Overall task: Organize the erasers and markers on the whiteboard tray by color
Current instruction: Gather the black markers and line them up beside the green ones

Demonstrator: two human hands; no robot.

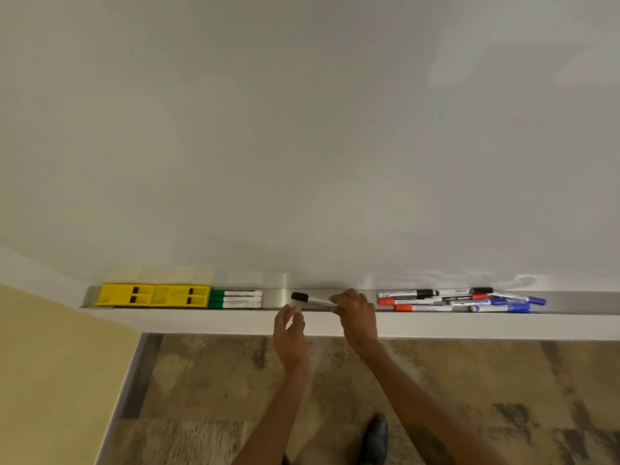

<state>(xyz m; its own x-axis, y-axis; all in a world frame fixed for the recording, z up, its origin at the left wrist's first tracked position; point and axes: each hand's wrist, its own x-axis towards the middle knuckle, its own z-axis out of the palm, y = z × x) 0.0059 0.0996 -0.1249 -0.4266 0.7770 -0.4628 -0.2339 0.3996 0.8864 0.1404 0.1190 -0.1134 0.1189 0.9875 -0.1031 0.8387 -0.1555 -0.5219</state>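
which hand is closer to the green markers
Left. The left hand hovers open just right of the green markers, not touching them. The right hand is farther right, holding a black marker.

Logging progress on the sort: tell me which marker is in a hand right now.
The black-capped marker held by the right hand, cap pointing left over the bare middle of the tray. Every other marker lies untouched: greens left, mixed pile right.

A blank whiteboard (302, 129) fills the upper view. A pale yellow wall (50, 364) stands at the left. Below lies a mottled brown floor (208, 380), with a dark shoe (375, 437) on it.
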